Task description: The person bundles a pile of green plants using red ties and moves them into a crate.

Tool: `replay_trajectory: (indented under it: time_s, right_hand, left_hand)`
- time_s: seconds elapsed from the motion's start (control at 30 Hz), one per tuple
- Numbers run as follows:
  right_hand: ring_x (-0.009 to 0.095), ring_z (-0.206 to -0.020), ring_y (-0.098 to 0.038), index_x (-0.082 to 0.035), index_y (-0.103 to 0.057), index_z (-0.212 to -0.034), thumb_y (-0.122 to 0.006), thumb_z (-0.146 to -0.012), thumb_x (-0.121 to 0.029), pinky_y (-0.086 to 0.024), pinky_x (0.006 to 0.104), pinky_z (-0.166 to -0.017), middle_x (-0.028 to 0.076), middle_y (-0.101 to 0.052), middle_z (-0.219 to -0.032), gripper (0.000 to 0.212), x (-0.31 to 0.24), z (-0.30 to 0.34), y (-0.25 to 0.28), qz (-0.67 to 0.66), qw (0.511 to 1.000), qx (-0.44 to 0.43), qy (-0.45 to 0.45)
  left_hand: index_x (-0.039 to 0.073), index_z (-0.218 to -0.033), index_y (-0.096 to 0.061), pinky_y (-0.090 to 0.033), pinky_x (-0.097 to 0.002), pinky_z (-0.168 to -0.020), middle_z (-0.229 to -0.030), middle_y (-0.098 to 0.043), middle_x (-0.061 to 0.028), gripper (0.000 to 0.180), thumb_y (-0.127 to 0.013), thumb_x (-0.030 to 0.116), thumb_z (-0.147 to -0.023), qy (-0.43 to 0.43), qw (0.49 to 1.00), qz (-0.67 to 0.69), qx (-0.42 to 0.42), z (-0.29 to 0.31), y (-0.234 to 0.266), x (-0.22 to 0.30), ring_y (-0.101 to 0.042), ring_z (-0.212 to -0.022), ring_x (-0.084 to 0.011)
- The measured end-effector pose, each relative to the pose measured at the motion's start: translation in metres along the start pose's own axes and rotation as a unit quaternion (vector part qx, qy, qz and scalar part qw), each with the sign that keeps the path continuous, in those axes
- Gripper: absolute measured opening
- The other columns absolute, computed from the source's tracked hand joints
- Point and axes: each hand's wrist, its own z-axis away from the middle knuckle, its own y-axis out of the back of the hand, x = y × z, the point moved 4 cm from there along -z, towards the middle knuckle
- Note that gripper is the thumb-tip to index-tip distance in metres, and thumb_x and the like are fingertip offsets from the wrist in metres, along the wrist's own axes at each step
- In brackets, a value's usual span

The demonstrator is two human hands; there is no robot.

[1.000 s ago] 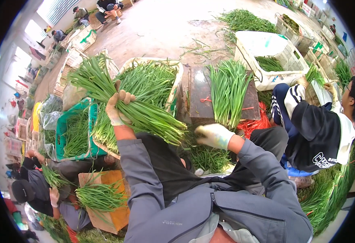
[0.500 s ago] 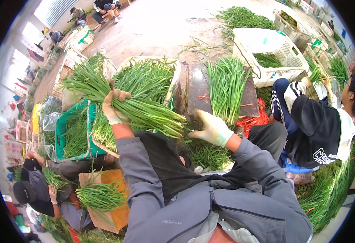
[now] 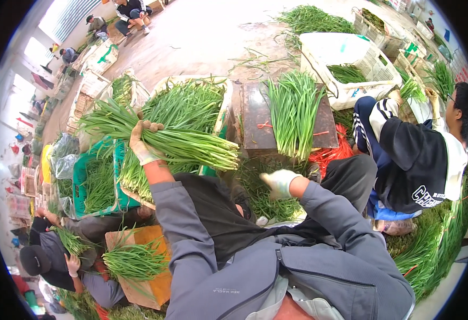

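My left hand (image 3: 145, 143), in a worn glove with bare-looking fingertips, is closed round a thick bunch of garlic chives (image 3: 196, 148). The bunch lies almost level, its leafy tops to the left and its pale cut ends to the right. Apart from it, my gloved right hand (image 3: 280, 183) hovers over loose greens (image 3: 271, 205) near my knees. Its fingers look drawn together, and whatever they may hold is hidden. A second bunch of chives (image 3: 296, 114) rests on a dark board (image 3: 255, 125) ahead of me, with red ties (image 3: 266, 125) beside and under it.
A white crate (image 3: 218, 109) of chives and a green crate (image 3: 79, 184) stand to my left. Red strapping (image 3: 336, 152) lies beside the board. A white crate (image 3: 324, 98) stands beyond it. Co-workers sit close at right (image 3: 415, 154) and lower left (image 3: 58, 256).
My right hand has moved down and back, away from the chive ends, and its spread fingers have drawn in. My left hand still grips the bunch, almost unmoved.
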Motion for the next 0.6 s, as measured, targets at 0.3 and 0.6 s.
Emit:
replay_trajectory:
  time_s: [0.3, 0.6]
  right_hand:
    - [0.036, -0.084, -0.064, -0.01, -0.062, -0.106, -0.067, -0.081, -0.013, -0.052, 0.0421, -0.076, 0.012, -0.063, -0.093, 0.025, -0.024, -0.018, 0.094, -0.133, 0.859, 0.452, 0.2]
    - [0.032, -0.091, -0.065, -0.011, -0.064, -0.109, -0.069, -0.079, -0.012, -0.052, 0.0392, -0.079, 0.009, -0.064, -0.097, 0.031, -0.023, 0.007, 0.093, -0.141, 0.89, 0.391, 0.187]
  left_hand:
    - [0.006, -0.115, -0.062, -0.047, -0.0394, -0.072, -0.074, -0.057, -0.0019, 0.028, -0.062, 0.013, -0.089, 0.033, 0.999, -0.024, 0.009, -0.008, -0.004, -0.016, -0.055, -0.062, -0.0188]
    - [0.005, -0.114, -0.06, -0.051, -0.0419, -0.067, -0.073, -0.058, -0.0038, 0.027, -0.065, 0.012, -0.088, 0.018, 0.998, -0.046, 0.044, -0.008, 0.005, -0.016, -0.057, -0.061, -0.0202]
